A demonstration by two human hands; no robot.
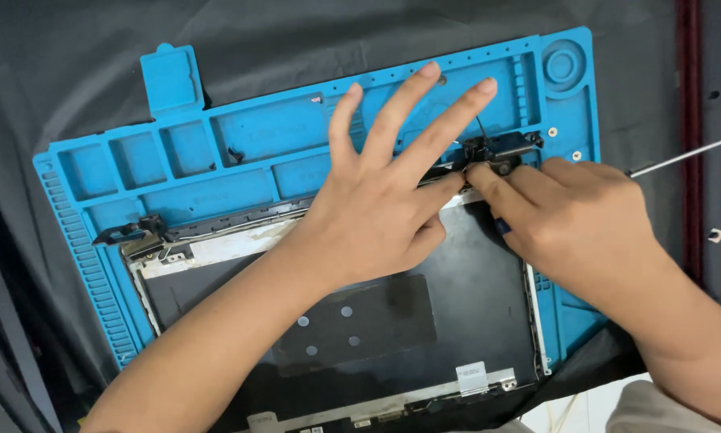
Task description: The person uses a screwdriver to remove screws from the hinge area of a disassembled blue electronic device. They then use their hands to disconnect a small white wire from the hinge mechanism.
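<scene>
A dark laptop lid (476,281) lies inside-up on a blue silicone repair mat (256,136). My left hand (376,200) rests on the lid's upper edge with three fingers spread and lifted, and its index fingertip presses beside the black hinge (504,148) at the upper right corner. My right hand (573,220) pinches at that same hinge with its fingertips. It also keeps a screwdriver tucked in the palm; the thin metal shaft (685,155) sticks out to the right, and a bit of blue handle shows between the fingers.
The lid's other hinge (132,232) sits at its upper left corner. Two small screws (565,144) lie in the mat's right-hand tray. A black cloth (72,72) covers the table under the mat. A white label (471,375) sits near the lid's lower edge.
</scene>
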